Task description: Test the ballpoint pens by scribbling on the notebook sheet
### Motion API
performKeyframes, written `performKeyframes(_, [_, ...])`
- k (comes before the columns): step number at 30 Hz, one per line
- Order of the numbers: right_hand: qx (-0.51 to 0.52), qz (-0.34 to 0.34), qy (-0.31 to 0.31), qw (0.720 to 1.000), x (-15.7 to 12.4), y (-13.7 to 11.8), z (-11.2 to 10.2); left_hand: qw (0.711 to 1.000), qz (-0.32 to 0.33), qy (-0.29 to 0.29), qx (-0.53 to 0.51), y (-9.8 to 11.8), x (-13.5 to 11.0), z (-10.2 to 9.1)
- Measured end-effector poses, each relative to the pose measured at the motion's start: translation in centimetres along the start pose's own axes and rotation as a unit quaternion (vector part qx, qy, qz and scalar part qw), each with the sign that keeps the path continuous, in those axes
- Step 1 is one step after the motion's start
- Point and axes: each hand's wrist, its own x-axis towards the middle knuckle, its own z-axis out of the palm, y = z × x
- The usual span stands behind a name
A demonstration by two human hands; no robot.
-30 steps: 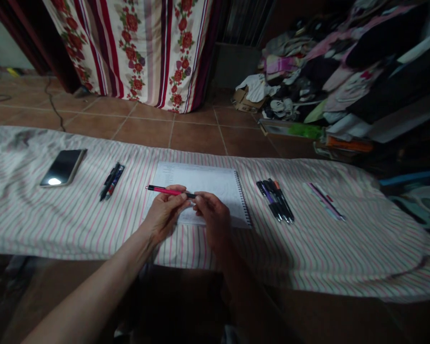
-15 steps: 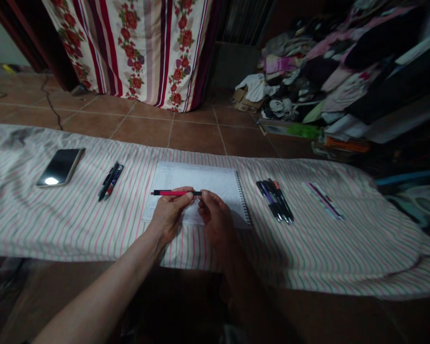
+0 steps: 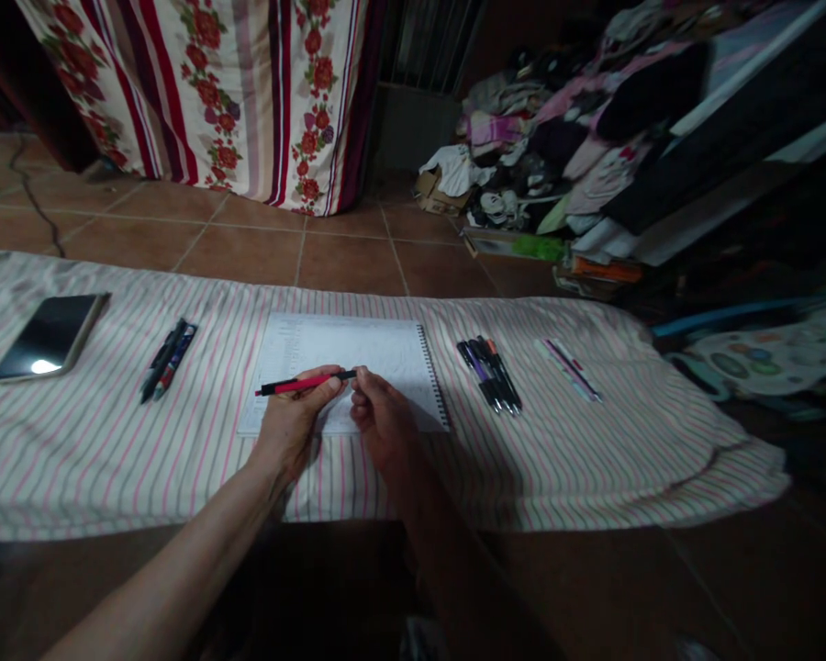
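Observation:
My left hand (image 3: 293, 420) pinches a red pen (image 3: 295, 384) with black ends, held level over a white spiral notebook (image 3: 372, 353). My right hand (image 3: 378, 418) has its fingertips closed on the pen's right black end. Both hands hover above the notebook's near edge, on a pink-and-green striped cloth (image 3: 592, 441).
Left of the notebook lie two pens (image 3: 165, 360) and a phone (image 3: 48, 335). Right of it lie several dark pens (image 3: 490, 375) and a few pale ones (image 3: 570, 369). Beyond the cloth are brown floor tiles, a floral drape (image 3: 248, 92) and a heap of clothes (image 3: 578, 138).
The view has shifted right, so everything sits further left in frame. The pen has tilted, its left end now lower. Both hands keep hold of it.

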Motion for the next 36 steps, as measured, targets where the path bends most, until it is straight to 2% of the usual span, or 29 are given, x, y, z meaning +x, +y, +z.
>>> performKeyframes(6, [-0.04,-0.019,0.012,0.999,0.0,0.0,0.0,1.0,0.009,0.008,0.014,-0.1,0.2,-0.2])
performKeyframes(12, [-0.056,-0.04,0.024,0.997,0.1,0.0,0.0,0.999,0.003,0.029,-0.022,-0.3,-0.1,0.3])
performKeyframes(16, [-0.059,-0.044,0.004,0.997,-0.1,-0.1,0.0,0.997,-0.022,0.051,-0.054,-0.1,-0.3,0.8])
performKeyframes(21, [-0.054,-0.016,-0.031,0.998,-0.4,-0.4,0.1,0.994,-0.032,0.078,-0.071,0.5,-0.2,1.1])
performKeyframes(27, [-0.032,-0.001,-0.004,0.999,-0.4,-0.4,0.2,0.997,-0.011,0.055,-0.052,0.6,0.0,0.5])
performKeyframes(31, [-0.075,-0.007,0.005,0.997,-0.1,-0.2,0.1,0.999,-0.007,0.031,-0.034,0.2,0.0,0.2])
performKeyframes(36, [-0.125,-0.036,-0.004,0.992,0.0,-0.3,-0.1,0.999,-0.006,0.038,-0.018,0.0,0.1,0.1])
